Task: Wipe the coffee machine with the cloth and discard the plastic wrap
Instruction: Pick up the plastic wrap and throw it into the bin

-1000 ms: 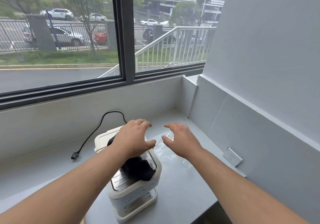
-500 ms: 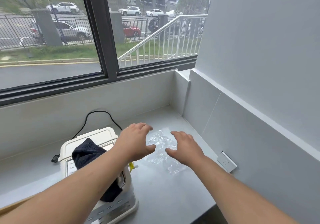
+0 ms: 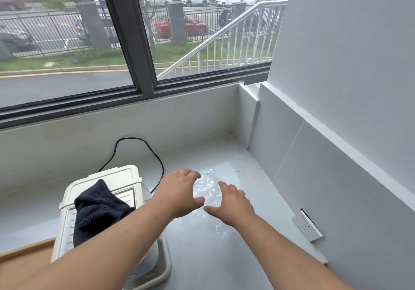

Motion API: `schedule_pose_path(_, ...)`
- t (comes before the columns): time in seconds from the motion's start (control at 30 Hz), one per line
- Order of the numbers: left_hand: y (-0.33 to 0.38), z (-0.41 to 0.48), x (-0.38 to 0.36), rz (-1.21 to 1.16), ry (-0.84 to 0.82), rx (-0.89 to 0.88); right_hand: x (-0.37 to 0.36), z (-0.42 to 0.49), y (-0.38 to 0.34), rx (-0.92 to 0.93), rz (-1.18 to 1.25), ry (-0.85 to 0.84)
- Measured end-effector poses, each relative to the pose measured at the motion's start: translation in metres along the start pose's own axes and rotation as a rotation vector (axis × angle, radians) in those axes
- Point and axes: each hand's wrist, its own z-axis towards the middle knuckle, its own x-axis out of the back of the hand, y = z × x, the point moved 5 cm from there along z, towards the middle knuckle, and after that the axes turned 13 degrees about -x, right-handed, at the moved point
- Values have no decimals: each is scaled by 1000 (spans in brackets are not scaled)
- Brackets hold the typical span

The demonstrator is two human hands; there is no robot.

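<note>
Grey counter (image 3: pixel 202 256) carries white coffee machine (image 3: pixel 107 199) at left, crumpled clear plastic wrap (image 3: pixel 208 190) just right of it, black cord (image 3: pixel 143 146) behind.

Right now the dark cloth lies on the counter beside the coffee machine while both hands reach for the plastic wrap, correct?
Not quite. The head view shows the dark cloth draped on top of the coffee machine, not on the counter. Both hands do reach for the plastic wrap.

Both open hands, left (image 3: pixel 179 194) and right (image 3: pixel 231 204), flanking crumpled plastic wrap (image 3: pixel 207 188) beside cloth-draped coffee machine (image 3: pixel 116 184).
</note>
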Motion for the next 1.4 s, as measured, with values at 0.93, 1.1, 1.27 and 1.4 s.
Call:
schedule_pose_path(0.93,22,16,-19,-44,-44,33,16,29,18,-102,342,-109)
schedule_pose_path(1.1,39,20,-24,-83,-39,22,39,17,24,-80,657,-153)
schedule_pose_path(1.27,53,21,-21,-166,29,-3,56,9,27,-105,969,-234)
schedule_pose_path(1.4,63,20,-17,-212,66,-8,64,4,23,-102,1211,-308)
